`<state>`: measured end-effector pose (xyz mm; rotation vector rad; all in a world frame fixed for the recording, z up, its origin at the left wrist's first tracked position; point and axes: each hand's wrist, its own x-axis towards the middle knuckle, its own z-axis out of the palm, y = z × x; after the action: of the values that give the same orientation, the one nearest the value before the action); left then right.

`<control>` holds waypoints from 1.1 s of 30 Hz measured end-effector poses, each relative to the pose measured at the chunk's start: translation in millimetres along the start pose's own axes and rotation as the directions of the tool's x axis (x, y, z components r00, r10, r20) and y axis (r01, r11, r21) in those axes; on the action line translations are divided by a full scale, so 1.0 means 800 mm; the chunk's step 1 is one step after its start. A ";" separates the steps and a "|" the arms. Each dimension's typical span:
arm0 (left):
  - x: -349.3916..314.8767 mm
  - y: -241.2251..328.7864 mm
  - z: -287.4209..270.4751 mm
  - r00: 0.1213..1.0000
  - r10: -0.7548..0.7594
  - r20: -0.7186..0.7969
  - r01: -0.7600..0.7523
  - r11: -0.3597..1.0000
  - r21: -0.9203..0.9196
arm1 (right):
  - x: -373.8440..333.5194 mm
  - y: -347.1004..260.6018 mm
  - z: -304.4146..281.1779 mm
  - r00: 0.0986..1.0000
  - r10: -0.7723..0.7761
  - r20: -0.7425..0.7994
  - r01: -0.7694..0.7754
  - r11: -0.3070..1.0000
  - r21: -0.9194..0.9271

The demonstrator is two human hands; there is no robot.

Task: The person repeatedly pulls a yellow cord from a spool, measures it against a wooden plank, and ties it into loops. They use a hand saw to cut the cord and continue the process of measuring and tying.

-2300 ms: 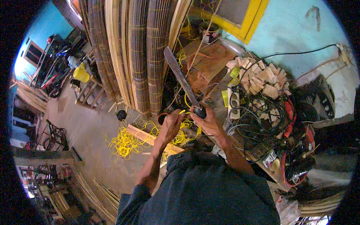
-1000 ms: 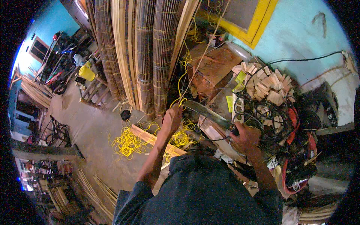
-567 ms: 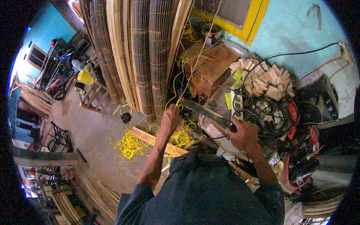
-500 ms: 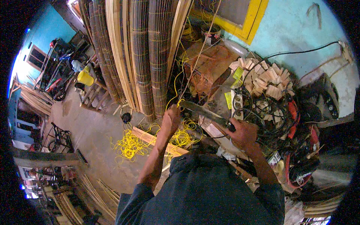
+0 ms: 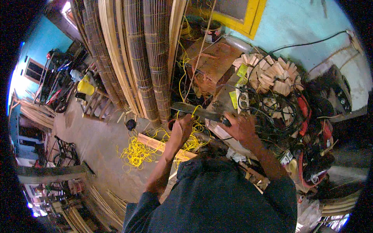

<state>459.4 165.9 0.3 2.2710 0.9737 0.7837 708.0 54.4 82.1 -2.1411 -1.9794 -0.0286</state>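
Observation:
My right hand (image 5: 241,127) is closed round the dark handle of a large knife (image 5: 204,113), its wide blade pointing left. My left hand (image 5: 182,131) is closed just below the blade, pinching a yellow cord (image 5: 197,109). A loop of that cord passes over the blade. More of the cord lies in a loose tangle (image 5: 138,152) on the floor, around and over a pale wooden board (image 5: 151,141). The fingertips of my left hand are partly hidden.
Tall rolled slatted blinds (image 5: 157,62) and wooden strips stand ahead. At the right are a pile of cut wood blocks (image 5: 281,79), a power strip (image 5: 243,99) and coiled black cables (image 5: 287,116). A reddish-brown box (image 5: 217,58) stands beyond my hands. A bicycle (image 5: 68,149) is far left.
My left hand has moved right and down along the blade, and the cord now loops over the blade. My right hand has shifted left and slightly up with the knife. The view has shifted slightly.

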 end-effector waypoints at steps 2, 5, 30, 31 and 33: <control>0.032 0.076 -0.020 0.992 -0.095 0.080 0.099 0.994 -0.045 | 0.014 0.012 0.003 0.984 -0.098 -0.149 0.097 0.995 -0.017; 0.030 0.073 -0.004 0.979 -0.181 0.089 0.198 0.944 -0.264 | 0.037 0.014 -0.005 0.905 -0.252 -0.343 0.248 0.967 -0.057; -0.049 -0.028 -0.100 0.796 -0.600 0.082 0.526 0.618 -0.584 | -0.095 0.255 -0.022 0.666 0.737 -0.114 -0.745 0.647 -0.163; -0.041 -0.012 -0.095 0.760 -0.648 0.056 0.526 0.562 -0.638 | -0.096 0.257 -0.020 0.670 0.734 -0.109 -0.741 0.655 -0.148; -0.013 0.053 -0.100 0.816 -0.571 0.088 0.523 0.664 -0.535 | -0.097 0.256 -0.023 0.677 0.721 -0.147 -0.736 0.666 -0.122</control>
<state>417.7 152.6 80.5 1.3503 1.2129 0.7596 905.7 -38.6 55.9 -2.8346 -0.9550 -0.1597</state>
